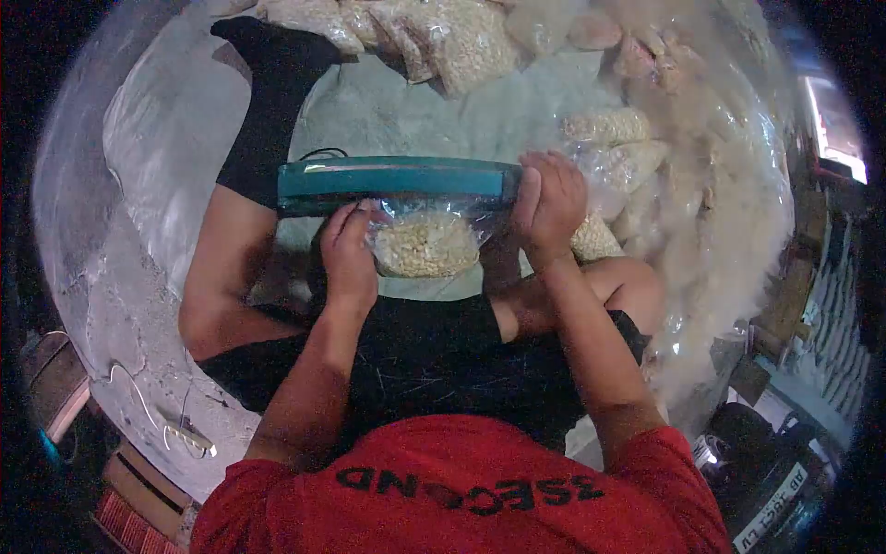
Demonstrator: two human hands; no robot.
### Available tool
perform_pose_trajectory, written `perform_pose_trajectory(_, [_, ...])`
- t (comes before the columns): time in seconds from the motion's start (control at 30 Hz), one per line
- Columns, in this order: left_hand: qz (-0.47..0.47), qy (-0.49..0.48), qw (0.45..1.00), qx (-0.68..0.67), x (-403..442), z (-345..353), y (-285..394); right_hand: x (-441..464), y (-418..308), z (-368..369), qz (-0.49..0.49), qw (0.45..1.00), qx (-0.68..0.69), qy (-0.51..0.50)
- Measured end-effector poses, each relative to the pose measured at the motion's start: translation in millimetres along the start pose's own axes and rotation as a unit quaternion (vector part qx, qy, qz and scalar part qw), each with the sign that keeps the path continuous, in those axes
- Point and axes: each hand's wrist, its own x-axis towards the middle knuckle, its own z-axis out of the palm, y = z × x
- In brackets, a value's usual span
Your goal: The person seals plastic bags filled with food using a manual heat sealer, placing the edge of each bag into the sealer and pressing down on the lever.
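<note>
A teal bag sealer (397,177) lies crosswise in front of me, between my legs. Against its near side rests a clear plastic bag (426,246) filled with small pale pieces, its top edge running up to the sealer. My left hand (349,247) pinches the bag's left upper corner close under the sealer. At the sealer's right end, my right hand (550,205) is closed around it, with the thumb on the near side. The sealer hides the bag's top edge.
Several filled clear bags (471,51) lie at the far side, and more bags (609,125) sit to the right beside a large plastic heap (711,212). A pale sheet (397,111) covers the floor. A power strip (189,441) with a cord lies at the left.
</note>
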Motion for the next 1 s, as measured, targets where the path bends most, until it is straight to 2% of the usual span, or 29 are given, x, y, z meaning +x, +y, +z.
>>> perform_pose_trajectory(0.3, [-0.04, 0.025, 0.999, -0.025, -3, 4, 5, -2, 1, 4, 0.002, 1.0, -0.015, 0.008])
perform_pose_trajectory(0.4, [-0.009, 0.014, 1.0, -0.01, -3, 2, 5, -1, -3, 2, 0.005, 1.0, -0.023, 0.008])
perform_pose_trajectory(0.47, [0.007, 0.011, 0.998, 0.059, -3, 2, 6, -2, -1, 3, 0.005, 1.0, -0.016, 0.007])
perform_pose_trajectory(0.7, [-0.034, 0.016, 0.999, 0.003, -3, 1, 4, -2, 2, 2, -0.016, 1.0, -0.021, 0.011])
perform_pose_trajectory(0.77, [0.017, -0.005, 0.992, 0.128, -7, 3, 15, 1, -2, -2, -0.006, 1.0, -0.004, 0.001])
perform_pose_trajectory(0.9, [0.011, -0.005, 0.996, 0.084, -8, 4, 13, 2, -3, -5, -0.031, 1.0, -0.001, -0.001])
perform_pose_trajectory(1.0, [0.009, 0.021, 0.999, 0.029, -13, 11, 20, 6, -11, -13, -0.013, 1.0, -0.01, -0.02])
